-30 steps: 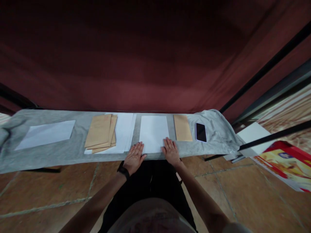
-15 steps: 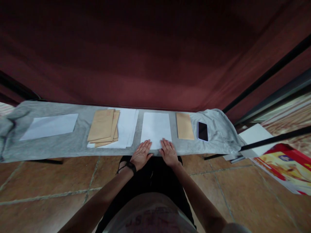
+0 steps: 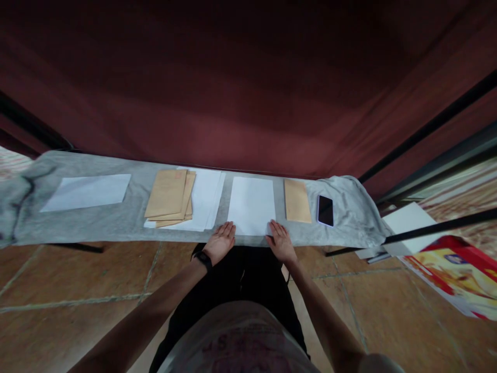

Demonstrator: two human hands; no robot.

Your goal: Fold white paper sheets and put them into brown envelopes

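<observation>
A white sheet of paper (image 3: 251, 205) lies flat on the grey cloth (image 3: 116, 220) that covers a long narrow table. My left hand (image 3: 220, 241) rests flat and open at the sheet's near left corner. My right hand (image 3: 281, 241) lies flat and open at its near right corner. Neither hand holds anything. A single brown envelope (image 3: 297, 200) lies just right of the sheet. A black phone (image 3: 325, 210) lies beyond the envelope.
Left of the sheet, several brown envelopes (image 3: 170, 196) are stacked on white papers (image 3: 204, 199). Another white sheet (image 3: 88, 191) lies far left. A dark red curtain (image 3: 233, 103) hangs behind the table. A red and yellow box (image 3: 458, 269) lies on the tiled floor at right.
Both hands slid apart from the middle of the sheet's near edge to its two near corners. The view shifted slightly upward.
</observation>
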